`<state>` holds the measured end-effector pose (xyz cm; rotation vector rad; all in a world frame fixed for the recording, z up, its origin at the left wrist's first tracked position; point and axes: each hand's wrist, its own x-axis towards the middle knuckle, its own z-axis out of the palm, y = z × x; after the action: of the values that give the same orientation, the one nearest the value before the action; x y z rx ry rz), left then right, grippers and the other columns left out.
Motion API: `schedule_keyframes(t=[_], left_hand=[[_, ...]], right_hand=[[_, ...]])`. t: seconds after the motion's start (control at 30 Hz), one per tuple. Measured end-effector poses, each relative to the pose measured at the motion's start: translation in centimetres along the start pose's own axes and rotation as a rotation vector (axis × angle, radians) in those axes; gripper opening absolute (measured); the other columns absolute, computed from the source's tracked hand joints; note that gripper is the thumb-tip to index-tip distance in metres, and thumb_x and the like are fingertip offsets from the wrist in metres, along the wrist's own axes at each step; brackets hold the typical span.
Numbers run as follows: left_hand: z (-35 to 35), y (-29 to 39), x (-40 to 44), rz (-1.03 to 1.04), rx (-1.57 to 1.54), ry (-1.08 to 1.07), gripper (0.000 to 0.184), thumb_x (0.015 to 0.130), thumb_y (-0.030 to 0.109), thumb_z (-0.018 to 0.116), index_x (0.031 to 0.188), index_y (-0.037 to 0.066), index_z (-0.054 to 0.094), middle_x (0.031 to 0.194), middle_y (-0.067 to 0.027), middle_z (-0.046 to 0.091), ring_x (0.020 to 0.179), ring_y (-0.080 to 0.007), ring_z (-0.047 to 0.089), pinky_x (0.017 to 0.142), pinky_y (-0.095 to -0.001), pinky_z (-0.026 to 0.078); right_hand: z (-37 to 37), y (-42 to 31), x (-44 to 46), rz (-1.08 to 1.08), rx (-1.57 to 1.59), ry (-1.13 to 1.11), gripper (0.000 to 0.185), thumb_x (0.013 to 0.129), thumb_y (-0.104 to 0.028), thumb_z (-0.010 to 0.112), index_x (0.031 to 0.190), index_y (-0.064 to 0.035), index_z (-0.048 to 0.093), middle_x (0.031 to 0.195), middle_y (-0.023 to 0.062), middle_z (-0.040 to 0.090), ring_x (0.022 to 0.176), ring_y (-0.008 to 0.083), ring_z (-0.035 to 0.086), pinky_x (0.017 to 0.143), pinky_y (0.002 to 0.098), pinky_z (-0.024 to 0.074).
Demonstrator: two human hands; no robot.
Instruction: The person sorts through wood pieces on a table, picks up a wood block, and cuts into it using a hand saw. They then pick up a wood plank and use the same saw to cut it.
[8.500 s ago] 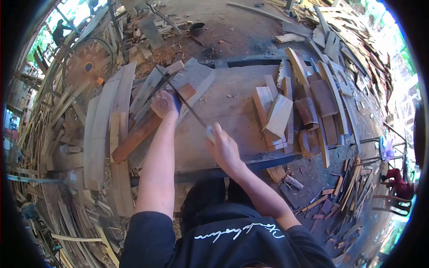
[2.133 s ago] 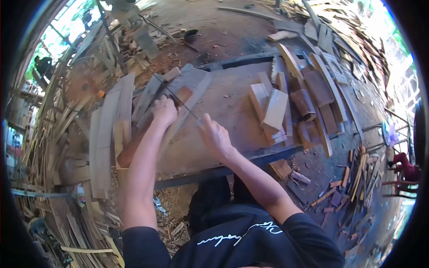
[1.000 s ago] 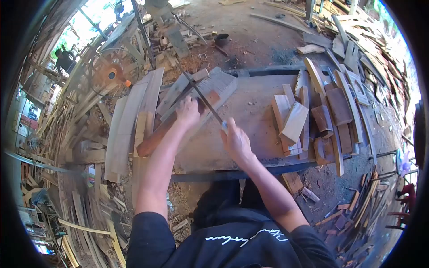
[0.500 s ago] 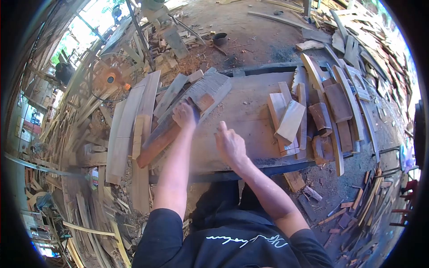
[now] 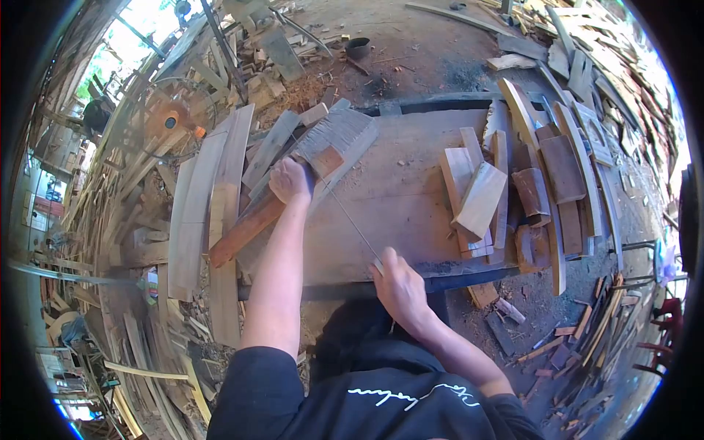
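Note:
My left hand (image 5: 292, 182) is closed on a reddish-brown board (image 5: 248, 231), pressing it against a thick grey, rough-faced timber block (image 5: 341, 136) that lies at a slant on the bench. My right hand (image 5: 401, 288) is closed around the handle of what looks like a hand saw (image 5: 353, 222). Its blade shows edge-on as a thin line running from that hand up to the board beside my left hand. The board's lighter end (image 5: 328, 161) sticks out past my left hand. Where the blade meets the wood is too small to make out.
Several loose wood blocks (image 5: 480, 202) and boards are stacked on the bench's right side. Long planks (image 5: 231, 169) lie along its left. Wood scraps cover the floor around the bench (image 5: 418, 172), and a dark bowl (image 5: 358, 48) sits beyond it.
My right hand has drawn back toward my body and slightly right, and the thin blade now shows. My left hand has shifted slightly left in view, still on the board.

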<state>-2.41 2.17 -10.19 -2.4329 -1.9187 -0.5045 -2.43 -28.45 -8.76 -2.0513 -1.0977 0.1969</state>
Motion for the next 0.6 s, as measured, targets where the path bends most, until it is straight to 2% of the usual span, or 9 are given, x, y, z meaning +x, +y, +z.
schedule_keyframes(t=[0.07, 0.2, 0.27, 0.43, 0.6], left_hand=[[0.5, -0.4, 0.3, 0.025, -0.019, -0.005, 0.038, 0.094, 0.02, 0.038, 0.093, 0.004, 0.073, 0.104, -0.0139, 0.07, 0.1, -0.0307, 0.065, 0.086, -0.0454, 0.048], [-1.0, 0.2, -0.7, 0.097, -0.005, -0.026, 0.041, 0.094, 0.02, 0.033, 0.095, 0.004, 0.071, 0.108, -0.0138, 0.068, 0.103, -0.0289, 0.063, 0.088, -0.0453, 0.045], [1.7, -1.0, 0.6, 0.069, -0.024, 0.0, 0.041, 0.094, 0.022, 0.034, 0.093, 0.005, 0.071, 0.106, -0.0128, 0.069, 0.101, -0.029, 0.063, 0.087, -0.0452, 0.046], [1.7, -1.0, 0.3, 0.053, 0.05, -0.093, 0.038, 0.096, 0.025, 0.037, 0.093, 0.008, 0.071, 0.105, -0.0086, 0.069, 0.098, -0.0287, 0.063, 0.083, -0.045, 0.047], [0.8, -0.9, -0.5, 0.173, 0.066, 0.011, 0.036, 0.095, 0.021, 0.035, 0.1, 0.008, 0.069, 0.11, -0.0054, 0.068, 0.098, -0.0265, 0.062, 0.083, -0.043, 0.046]], right_hand=[[-0.9, -0.4, -0.7, 0.111, 0.013, -0.102, 0.03, 0.09, -0.021, 0.064, 0.104, -0.0041, 0.044, 0.077, 0.0216, 0.062, 0.071, 0.0424, 0.063, 0.06, 0.0501, 0.0512], [3.4, -1.1, 6.5, 0.041, 0.066, -0.009, 0.029, 0.091, -0.022, 0.063, 0.103, -0.0036, 0.044, 0.079, 0.0231, 0.063, 0.072, 0.043, 0.063, 0.061, 0.0504, 0.051], [4.9, -1.9, 9.0, 0.089, 0.008, -0.086, 0.027, 0.092, -0.022, 0.061, 0.102, -0.0037, 0.044, 0.081, 0.0244, 0.063, 0.073, 0.0439, 0.063, 0.062, 0.0511, 0.0509], [4.9, -2.1, 6.5, 0.049, 0.067, -0.031, 0.026, 0.093, -0.022, 0.06, 0.101, -0.0043, 0.043, 0.078, 0.0239, 0.062, 0.071, 0.0445, 0.063, 0.061, 0.0518, 0.0504], [4.9, -3.7, 7.5, 0.115, -0.013, -0.077, 0.026, 0.093, -0.022, 0.06, 0.1, -0.0046, 0.042, 0.076, 0.023, 0.061, 0.071, 0.0433, 0.063, 0.062, 0.0513, 0.0502]])
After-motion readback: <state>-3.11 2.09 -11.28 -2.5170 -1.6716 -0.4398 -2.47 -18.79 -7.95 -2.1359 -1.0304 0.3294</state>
